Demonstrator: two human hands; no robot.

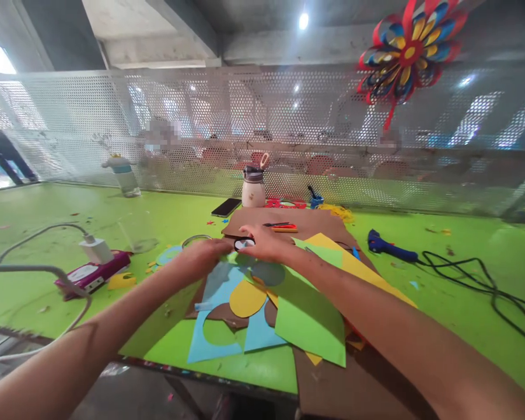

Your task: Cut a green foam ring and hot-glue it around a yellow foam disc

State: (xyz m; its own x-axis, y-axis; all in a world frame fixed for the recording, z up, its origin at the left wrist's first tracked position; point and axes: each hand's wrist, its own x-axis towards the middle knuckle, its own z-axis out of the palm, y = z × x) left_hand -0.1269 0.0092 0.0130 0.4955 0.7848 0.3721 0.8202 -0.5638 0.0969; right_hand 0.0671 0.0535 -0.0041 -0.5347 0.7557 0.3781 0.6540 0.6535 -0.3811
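Over the brown cardboard sheet, my left hand [207, 255] and my right hand [265, 241] meet around a small black-rimmed ring with a pale middle [244, 245]. The left fingertips close on its left side; the right fingers curl over its right side. Its exact kind I cannot make out. Just below lie a grey-green paper circle [268, 273] and a yellow paper circle [247, 297]. Light blue paper with round cut-outs [214, 341] and a green paper sheet [310, 318] spread toward me. A clear ring-shaped edge [196, 239] shows behind my left hand.
Behind stand a bottle [254, 189] and a phone [226, 207]. Pens [280, 227] lie on the cardboard [328, 224]. At right is a blue glue gun [391, 248] with its cord; at left, a magenta power strip [94, 274], cables and a clear cup [137, 233].
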